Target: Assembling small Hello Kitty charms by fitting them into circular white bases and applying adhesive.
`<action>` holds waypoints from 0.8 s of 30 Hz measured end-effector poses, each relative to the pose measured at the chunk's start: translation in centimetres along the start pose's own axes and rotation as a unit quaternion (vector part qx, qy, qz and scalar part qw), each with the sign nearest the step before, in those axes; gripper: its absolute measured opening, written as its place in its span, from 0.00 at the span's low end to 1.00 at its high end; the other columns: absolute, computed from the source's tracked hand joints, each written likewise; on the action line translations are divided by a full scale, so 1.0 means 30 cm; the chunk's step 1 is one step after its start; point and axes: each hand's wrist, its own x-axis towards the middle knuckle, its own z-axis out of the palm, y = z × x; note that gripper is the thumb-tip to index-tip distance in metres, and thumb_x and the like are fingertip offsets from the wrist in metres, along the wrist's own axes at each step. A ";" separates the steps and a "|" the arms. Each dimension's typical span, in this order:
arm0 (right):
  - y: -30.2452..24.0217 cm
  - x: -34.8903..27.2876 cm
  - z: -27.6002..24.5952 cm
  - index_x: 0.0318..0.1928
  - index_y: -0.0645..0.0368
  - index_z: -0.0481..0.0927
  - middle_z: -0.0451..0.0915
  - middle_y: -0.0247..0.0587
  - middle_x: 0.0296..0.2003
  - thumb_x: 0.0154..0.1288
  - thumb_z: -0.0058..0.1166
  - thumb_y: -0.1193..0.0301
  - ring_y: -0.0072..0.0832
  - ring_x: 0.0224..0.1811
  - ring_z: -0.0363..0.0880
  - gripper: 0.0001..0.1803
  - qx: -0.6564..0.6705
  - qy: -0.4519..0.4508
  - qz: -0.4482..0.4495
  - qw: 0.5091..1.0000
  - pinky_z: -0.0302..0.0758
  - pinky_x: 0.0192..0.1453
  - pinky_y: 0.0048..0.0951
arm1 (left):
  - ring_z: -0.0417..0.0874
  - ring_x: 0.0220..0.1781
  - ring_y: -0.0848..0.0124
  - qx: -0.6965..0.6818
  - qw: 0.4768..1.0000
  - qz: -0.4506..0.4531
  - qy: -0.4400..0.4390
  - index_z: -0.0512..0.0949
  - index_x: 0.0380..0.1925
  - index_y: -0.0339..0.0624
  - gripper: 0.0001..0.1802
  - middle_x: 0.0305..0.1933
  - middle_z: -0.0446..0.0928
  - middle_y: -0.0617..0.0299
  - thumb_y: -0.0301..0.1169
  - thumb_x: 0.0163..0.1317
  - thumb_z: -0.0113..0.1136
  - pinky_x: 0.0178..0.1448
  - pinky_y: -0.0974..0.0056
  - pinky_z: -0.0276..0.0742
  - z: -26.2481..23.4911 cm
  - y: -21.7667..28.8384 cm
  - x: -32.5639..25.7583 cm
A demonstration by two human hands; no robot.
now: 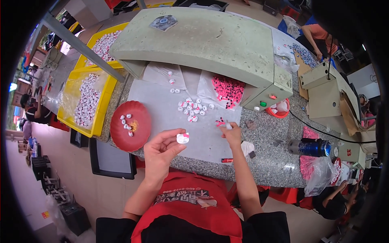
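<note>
My left hand is closed in a pinch on a small white cat-head piece with a pink bow, holding it above the front of the white sheet. Farther right, my right hand has its fingers closed round a small whitish tube-like thing, partly hidden by them. A few tiny pink-and-black pieces lie right at its fingertips. Beyond both hands several white pieces are spread on the sheet. A heap of pink-and-black pieces rests on clear plastic farther back.
A grey-green metal hood arches over the sheet's far part. A red dish with several white pieces stands left. Yellow trays hold many more. A red basket, a dark blue bottle and a black cable are at right.
</note>
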 end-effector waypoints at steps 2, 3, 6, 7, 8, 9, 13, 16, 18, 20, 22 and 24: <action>0.040 0.016 0.064 0.32 0.64 0.74 0.76 0.39 0.22 0.46 0.60 0.71 0.24 0.30 0.78 0.13 -0.174 0.038 -0.053 0.983 0.75 0.27 0.25 | 0.77 0.42 0.74 0.008 1.000 0.000 0.015 0.73 0.42 0.31 0.18 0.43 0.76 0.54 0.12 0.48 0.56 0.45 0.73 0.74 -0.020 0.000 -0.013; 0.046 0.015 0.092 0.31 0.64 0.76 0.77 0.41 0.23 0.45 0.60 0.69 0.25 0.28 0.78 0.13 -0.285 0.072 -0.140 0.945 0.75 0.28 0.27 | 0.77 0.42 0.74 0.008 1.000 0.001 0.018 0.73 0.42 0.31 0.18 0.43 0.76 0.54 0.12 0.48 0.56 0.45 0.73 0.74 -0.030 0.001 -0.017; 0.055 0.015 0.106 0.31 0.62 0.78 0.78 0.45 0.25 0.44 0.61 0.65 0.31 0.26 0.78 0.15 -0.374 0.115 -0.215 0.895 0.74 0.32 0.32 | 0.78 0.42 0.74 0.012 1.000 -0.010 0.027 0.72 0.42 0.31 0.18 0.43 0.76 0.54 0.12 0.48 0.56 0.45 0.73 0.74 -0.045 0.003 -0.022; 0.058 0.011 0.102 0.31 0.61 0.80 0.79 0.47 0.27 0.43 0.61 0.63 0.36 0.27 0.79 0.16 -0.358 0.124 -0.204 0.903 0.74 0.34 0.35 | 0.78 0.42 0.74 0.007 0.999 -0.014 0.027 0.72 0.42 0.31 0.18 0.43 0.76 0.54 0.12 0.48 0.55 0.45 0.73 0.74 -0.047 0.003 -0.021; 0.071 0.008 0.085 0.31 0.61 0.80 0.79 0.47 0.27 0.43 0.61 0.63 0.36 0.27 0.79 0.16 -0.359 0.125 -0.204 0.902 0.74 0.34 0.35 | 0.77 0.42 0.74 0.002 0.999 -0.019 0.026 0.72 0.42 0.31 0.18 0.43 0.76 0.54 0.12 0.48 0.55 0.46 0.73 0.74 -0.049 0.003 -0.021; 0.090 0.005 0.064 0.31 0.60 0.80 0.79 0.48 0.28 0.43 0.60 0.63 0.41 0.28 0.78 0.16 -0.298 0.094 -0.114 0.943 0.73 0.36 0.36 | 0.77 0.42 0.74 0.001 0.999 -0.018 0.026 0.72 0.42 0.31 0.18 0.43 0.76 0.54 0.12 0.48 0.55 0.46 0.73 0.74 -0.053 0.002 -0.022; 0.159 -0.074 -0.021 0.31 0.58 0.80 0.79 0.49 0.28 0.43 0.59 0.62 0.45 0.30 0.78 0.15 -0.379 0.133 -0.162 0.901 0.73 0.36 0.38 | 0.78 0.43 0.73 -0.012 0.999 -0.042 -0.004 0.72 0.42 0.31 0.18 0.43 0.76 0.54 0.12 0.48 0.55 0.46 0.72 0.74 -0.040 -0.023 -0.015; 0.134 -0.110 -0.036 0.33 0.57 0.80 0.79 0.49 0.27 0.43 0.59 0.63 0.44 0.29 0.78 0.15 -0.415 0.106 -0.112 0.897 0.74 0.36 0.38 | 0.78 0.43 0.72 -0.023 0.997 -0.059 -0.038 0.72 0.42 0.31 0.19 0.43 0.76 0.53 0.12 0.47 0.55 0.46 0.72 0.74 -0.015 -0.032 -0.009; 0.118 -0.110 -0.035 0.35 0.57 0.80 0.79 0.50 0.28 0.43 0.59 0.62 0.45 0.30 0.78 0.17 -0.423 0.096 -0.103 0.895 0.74 0.36 0.38 | 0.78 0.43 0.72 -0.025 0.996 -0.067 -0.061 0.72 0.43 0.31 0.19 0.43 0.76 0.53 0.12 0.47 0.55 0.47 0.72 0.74 0.004 -0.034 -0.008; 0.103 -0.124 -0.053 0.36 0.56 0.80 0.79 0.51 0.28 0.42 0.59 0.62 0.45 0.30 0.78 0.18 -0.429 0.087 -0.096 0.894 0.73 0.37 0.38 | 0.78 0.43 0.72 -0.031 0.993 -0.070 -0.086 0.72 0.43 0.31 0.19 0.43 0.76 0.53 0.12 0.48 0.55 0.47 0.71 0.74 0.023 -0.039 -0.008; 0.045 -0.142 -0.058 0.38 0.59 0.79 0.79 0.48 0.25 0.44 0.59 0.67 0.37 0.25 0.79 0.17 -0.376 0.097 -0.126 0.913 0.74 0.30 0.33 | 0.78 0.43 0.72 -0.023 0.993 -0.064 -0.095 0.72 0.43 0.31 0.19 0.43 0.76 0.53 0.12 0.48 0.55 0.46 0.72 0.74 0.029 -0.044 -0.014; -0.130 -0.234 -0.063 0.37 0.61 0.79 0.78 0.44 0.24 0.46 0.58 0.71 0.30 0.23 0.77 0.14 -0.191 0.035 -0.060 0.979 0.72 0.26 0.28 | 0.78 0.44 0.73 -0.017 0.994 -0.055 -0.092 0.72 0.43 0.31 0.19 0.44 0.76 0.53 0.12 0.48 0.56 0.46 0.72 0.74 0.023 -0.051 -0.014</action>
